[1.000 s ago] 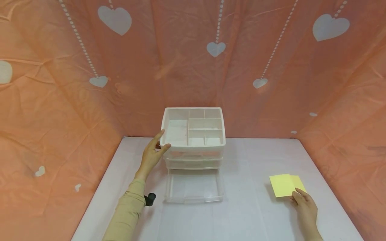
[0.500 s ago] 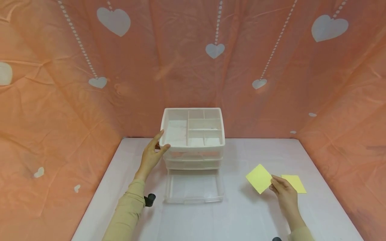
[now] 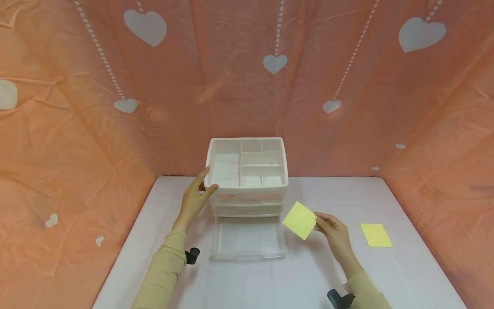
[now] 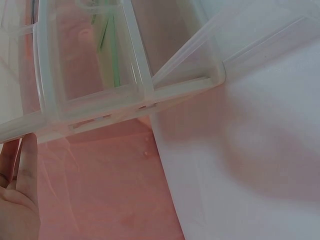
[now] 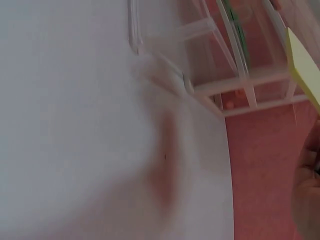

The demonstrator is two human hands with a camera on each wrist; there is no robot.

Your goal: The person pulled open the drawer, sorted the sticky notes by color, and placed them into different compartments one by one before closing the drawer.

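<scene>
A white plastic drawer organizer [image 3: 247, 187] with a divided top tray stands at the back middle of the table. Its clear bottom drawer [image 3: 248, 256] is pulled out at the front. At the organizer's front left corner, my left hand [image 3: 194, 199] grips the top rim, thumb in front and fingers along the side. My right hand [image 3: 333, 234] pinches a yellow sticky note pad [image 3: 299, 220] by one corner, held up just right of the open drawer. The pad's edge [image 5: 303, 65] shows some thickness in the right wrist view.
Another yellow sticky note pad [image 3: 376, 235] lies flat on the white table [image 3: 308, 274] at the right. Something thin and green [image 4: 115, 55] shows inside the organizer in the left wrist view. Orange cloth [image 3: 247, 98] with hearts hangs behind and on both sides.
My right hand has lifted one yellow pad off the other and carried it left toward the pulled-out drawer. My left hand stays at the organizer's corner.
</scene>
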